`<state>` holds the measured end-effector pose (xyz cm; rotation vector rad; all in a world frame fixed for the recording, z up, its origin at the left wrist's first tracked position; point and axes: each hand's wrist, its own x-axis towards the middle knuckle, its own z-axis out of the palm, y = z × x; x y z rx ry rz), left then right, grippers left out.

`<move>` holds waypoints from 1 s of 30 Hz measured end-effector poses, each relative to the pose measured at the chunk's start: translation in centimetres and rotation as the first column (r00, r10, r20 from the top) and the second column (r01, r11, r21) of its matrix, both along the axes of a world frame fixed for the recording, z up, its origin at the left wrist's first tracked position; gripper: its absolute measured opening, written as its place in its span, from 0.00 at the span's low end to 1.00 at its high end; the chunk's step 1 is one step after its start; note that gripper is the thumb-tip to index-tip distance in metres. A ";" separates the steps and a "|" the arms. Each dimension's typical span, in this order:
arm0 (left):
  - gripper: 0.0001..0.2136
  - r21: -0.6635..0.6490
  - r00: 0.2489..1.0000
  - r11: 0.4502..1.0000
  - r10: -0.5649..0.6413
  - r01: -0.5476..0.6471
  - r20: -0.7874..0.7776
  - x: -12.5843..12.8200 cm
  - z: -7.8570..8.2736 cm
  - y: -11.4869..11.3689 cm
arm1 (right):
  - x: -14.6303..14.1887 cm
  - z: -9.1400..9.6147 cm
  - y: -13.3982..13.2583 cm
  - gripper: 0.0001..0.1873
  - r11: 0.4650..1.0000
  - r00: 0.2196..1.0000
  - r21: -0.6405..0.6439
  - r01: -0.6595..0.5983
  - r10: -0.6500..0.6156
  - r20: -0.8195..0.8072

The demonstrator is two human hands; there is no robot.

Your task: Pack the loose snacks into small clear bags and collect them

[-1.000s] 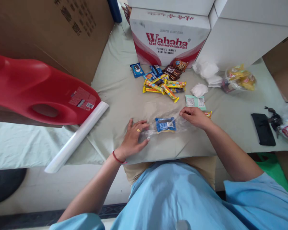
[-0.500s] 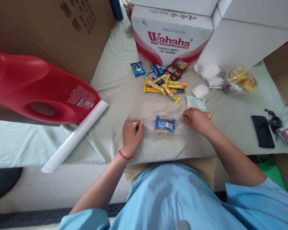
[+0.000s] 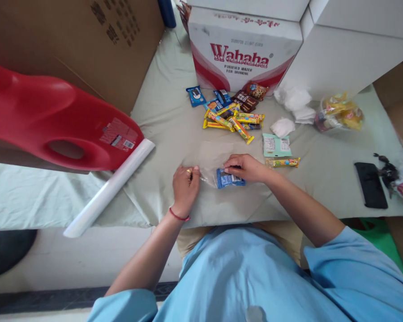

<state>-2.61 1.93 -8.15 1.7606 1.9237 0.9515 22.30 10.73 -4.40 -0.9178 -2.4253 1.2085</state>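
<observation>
A piece of clear plastic film [image 3: 206, 176] lies on the cloth near the front edge, with a blue snack packet [image 3: 231, 182] on it. My left hand [image 3: 186, 190] rests at the film's left side, thumb and fingers pinched on its edge. Over the packet's top, my right hand [image 3: 246, 167] has its fingers closed on the film's right part; the fingertips partly cover the packet. A yellow snack stick [image 3: 283, 163] lies just right of my right wrist, below a pale green packet [image 3: 277, 145].
Farther back lie several yellow snack sticks [image 3: 242, 129], blue packets [image 3: 195, 96] and brown packets [image 3: 244, 101], before a Wahaba-style white carton [image 3: 245, 44]. A red jug [image 3: 70, 120] and a white film roll [image 3: 110, 188] stand left. Right are a tub [image 3: 339, 114] and a phone [image 3: 371, 184].
My right hand has moved left from the film's right edge to over the blue packet, drawing film inward. The yellow stick by the green packet is uncovered. My left hand stays put.
</observation>
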 end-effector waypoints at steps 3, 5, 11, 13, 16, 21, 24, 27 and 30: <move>0.17 0.031 0.993 0.993 0.112 -0.113 0.024 -0.2 0.4 -0.1 | -0.2 0.1 -0.2 0.12 1.000 1.000 0.020 0.013 -0.014 0.026; 0.12 0.156 0.969 0.958 0.245 -0.242 -0.005 -0.3 1.3 -0.8 | -0.2 0.2 -0.2 0.13 0.999 0.999 0.052 0.011 -0.013 0.045; 0.12 0.451 0.965 0.892 0.150 -0.037 -0.216 2.0 4.7 -5.1 | 0.1 0.3 -0.4 0.16 0.997 0.999 0.083 0.006 -0.010 0.054; 0.16 0.318 0.943 0.914 -0.157 0.251 -0.293 3.7 4.9 -5.5 | 0.3 0.5 -0.5 0.17 0.997 0.998 0.077 -0.002 -0.003 0.066; 0.18 0.102 0.870 0.897 -0.382 0.430 -0.311 6.0 4.3 -4.5 | 0.5 0.9 -0.3 0.18 0.999 0.996 0.041 -0.012 0.008 0.094; 0.15 0.068 0.851 0.892 -0.400 0.447 -0.340 7.1 3.4 -2.8 | 0.9 1.3 1.0 0.18 0.927 0.925 0.269 0.263 -0.322 0.204; 0.14 0.090 0.859 0.896 -0.384 0.436 -0.339 7.0 3.4 -2.8 | 0.5 1.2 2.1 0.19 0.847 0.789 0.425 0.319 -0.486 0.377; 0.15 0.118 0.875 0.904 -0.356 0.411 -0.328 7.0 3.2 -2.7 | 0.1 0.7 3.0 0.23 0.862 0.701 0.392 0.322 -0.496 0.513; 0.16 0.155 0.881 0.899 -0.347 0.410 -0.321 7.2 2.8 -2.3 | 0.1 0.1 4.0 0.12 0.883 0.716 0.242 0.402 -0.467 0.519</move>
